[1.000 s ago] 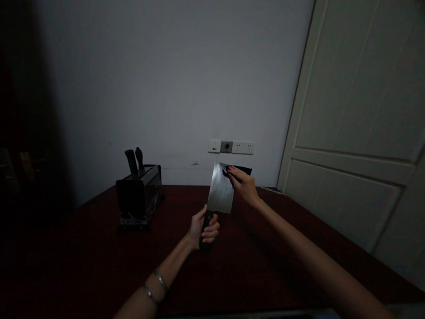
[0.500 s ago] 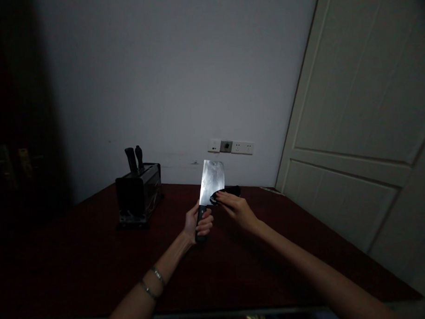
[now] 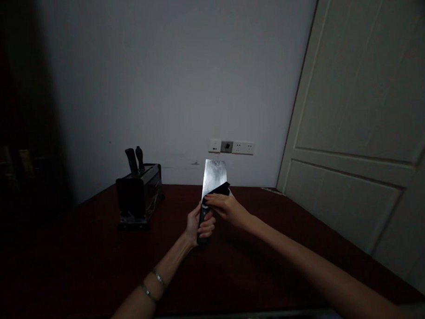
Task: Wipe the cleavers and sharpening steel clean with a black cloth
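1. Since half a second ago, has slid the folded black cloth-like piece [image 3: 218, 189] down and leftward on the broad, silver, rectangular-bladed cleaver [image 3: 215, 173], from the near right edge of the blade to its base, just by the black handle [image 3: 201, 220].
2. Has shifted the cleaver slightly to the right; holds it blade upward, leaning a little right, above the middle of the scene.
3. Working over a dark red surface [image 3: 244, 279], dimly lit; backed by a plain pale grey wall [image 3: 161, 77] bearing a white socket panel [image 3: 242, 147] and a square grey plate [image 3: 227, 147] with a dark knob; bounded on the right by a pale panelled door [image 3: 357, 126].
4. Set on the left of the surface: a glossy black box-shaped holder [image 3: 130, 199], with two black upright handles [image 3: 139, 156] at its top.
5. Grips the black handle with the left hand [image 3: 194, 224], fingers curled round it; reaches in from the near left, two silver bangles [image 3: 158, 276] around the forearm.
6. Presses the cloth-like piece against the blade's base with the right hand [image 3: 233, 207], fingers extended close together, arm slanting in from the near right; cannot tell the thumb's exact place.
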